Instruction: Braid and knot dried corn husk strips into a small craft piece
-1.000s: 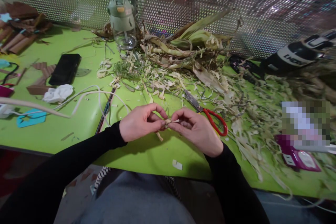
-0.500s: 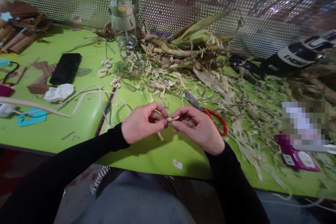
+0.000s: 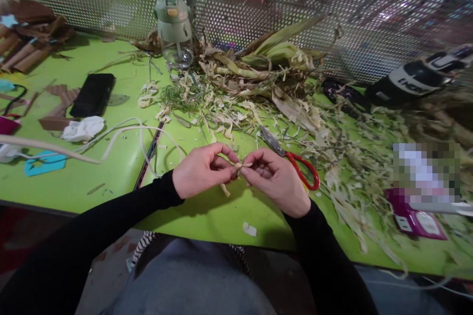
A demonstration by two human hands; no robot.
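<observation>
Between my fingertips is a small knotted strip of dried corn husk (image 3: 239,166), pale tan. My left hand (image 3: 207,170) pinches it from the left, thumb against forefinger. From the other side my right hand (image 3: 277,177) grips it near a short end that pokes out to the right. Both hands are just above the green table (image 3: 207,221), close to its front edge. Scissors with red handles (image 3: 305,172) lie partly behind my right hand, blades pointing away to the upper left. A husk strip (image 3: 224,189) shows below my left fingers.
Shredded husk (image 3: 221,103) and whole leaves (image 3: 273,56) spread over the back and right. A clear bottle (image 3: 173,29) stands behind; a black bottle (image 3: 414,78) leans at right. Left are a phone (image 3: 92,94), crumpled tissue (image 3: 83,129) and a white cable (image 3: 142,140).
Both hands stay almost in place. The right hand has shifted slightly left, and the knot shows a little more clearly between the fingertips.
</observation>
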